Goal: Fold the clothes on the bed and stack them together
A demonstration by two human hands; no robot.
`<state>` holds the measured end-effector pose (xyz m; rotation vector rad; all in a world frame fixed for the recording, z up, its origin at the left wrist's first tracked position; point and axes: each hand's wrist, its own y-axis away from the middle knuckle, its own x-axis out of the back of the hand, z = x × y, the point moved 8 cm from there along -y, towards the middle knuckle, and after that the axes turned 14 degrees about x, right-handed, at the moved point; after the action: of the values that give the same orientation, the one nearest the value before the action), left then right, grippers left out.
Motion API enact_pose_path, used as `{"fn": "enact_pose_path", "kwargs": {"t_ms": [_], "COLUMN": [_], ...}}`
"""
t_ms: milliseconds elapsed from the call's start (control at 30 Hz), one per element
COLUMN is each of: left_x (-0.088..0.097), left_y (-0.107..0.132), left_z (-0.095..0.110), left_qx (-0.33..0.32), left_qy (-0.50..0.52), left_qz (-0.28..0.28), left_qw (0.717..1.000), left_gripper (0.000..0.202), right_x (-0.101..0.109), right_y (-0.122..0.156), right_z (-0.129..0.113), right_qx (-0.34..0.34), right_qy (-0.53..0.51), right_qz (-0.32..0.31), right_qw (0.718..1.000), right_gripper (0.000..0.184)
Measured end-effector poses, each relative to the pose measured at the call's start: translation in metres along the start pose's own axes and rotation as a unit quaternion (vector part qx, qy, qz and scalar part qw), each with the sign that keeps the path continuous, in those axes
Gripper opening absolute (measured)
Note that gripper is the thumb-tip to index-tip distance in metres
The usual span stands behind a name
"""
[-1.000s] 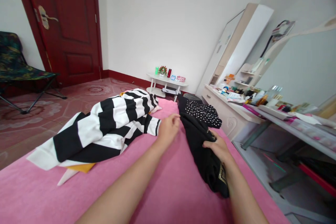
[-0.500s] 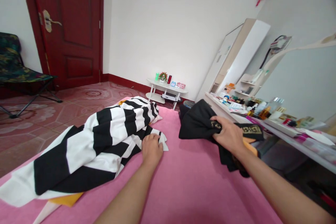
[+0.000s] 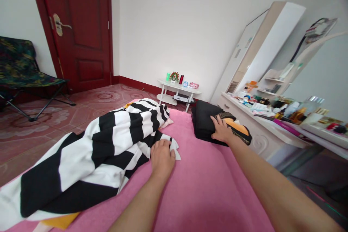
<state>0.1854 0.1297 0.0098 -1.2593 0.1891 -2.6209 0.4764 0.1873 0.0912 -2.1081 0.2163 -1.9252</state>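
Observation:
My left hand (image 3: 163,156) lies palm down at the near right edge of a rumpled black-and-white striped cloth (image 3: 106,145), fingers stretched out over a corner of it and thumb a little apart. My right hand (image 3: 221,130) rests on a folded black garment (image 3: 203,117) with a gold-patterned band and an orange-yellow part at its right side. The right fingers are spread on top of the fabric rather than wrapped round it. Both cloths are on a pink bedspread (image 3: 187,188). A yellow piece of cloth (image 3: 61,220) shows under the striped one.
On the right, a white dressing table (image 3: 288,130) holds many bottles and jars. A small white stand (image 3: 174,86) with a potted plant is against the far wall. A folding camouflage chair (image 3: 29,76) and a dark red door (image 3: 84,32) are at the left.
The black garment, held raised and bunched by my right hand before, now lies folded on the bed, and that hand's grip has loosened. My left hand stays at the striped cloth.

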Motion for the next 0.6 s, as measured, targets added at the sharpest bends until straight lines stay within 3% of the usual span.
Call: {"fn": "enact_pose_path", "kwargs": {"t_ms": [100, 167, 233, 333, 400, 500, 600], "left_x": [0.001, 0.002, 0.003, 0.004, 0.003, 0.01, 0.046], "left_y": [0.0, 0.001, 0.001, 0.001, 0.001, 0.005, 0.027], "left_z": [0.001, 0.002, 0.003, 0.0, -0.004, 0.002, 0.037], "left_qx": [0.005, 0.005, 0.006, 0.008, 0.012, 0.01, -0.044], "left_qy": [-0.001, -0.001, -0.001, -0.003, 0.012, 0.095, 0.238], "left_qz": [-0.001, -0.003, -0.006, -0.011, -0.016, -0.015, -0.005], "left_qw": [1.0, 1.0, 1.0, 1.0, 1.0, 0.995, 0.97], "left_gripper": [0.024, 0.024, 0.024, 0.025, 0.028, 0.032, 0.031], "right_x": [0.014, 0.009, -0.016, -0.071, -0.083, -0.078, -0.063], "right_y": [0.0, 0.014, 0.043, 0.1, 0.126, 0.145, 0.148], "right_z": [-0.02, -0.047, -0.084, -0.145, -0.168, -0.183, -0.183], "right_qx": [0.035, 0.058, 0.091, 0.14, 0.113, 0.077, 0.072], "right_qy": [-0.008, -0.015, -0.036, -0.107, -0.112, -0.106, -0.12], "right_qz": [0.023, 0.012, -0.038, -0.153, -0.115, -0.05, -0.024], "right_qw": [0.999, 0.998, 0.994, 0.972, 0.981, 0.99, 0.99], "right_gripper": [0.09, 0.087, 0.078, 0.067, 0.062, 0.059, 0.056]}}
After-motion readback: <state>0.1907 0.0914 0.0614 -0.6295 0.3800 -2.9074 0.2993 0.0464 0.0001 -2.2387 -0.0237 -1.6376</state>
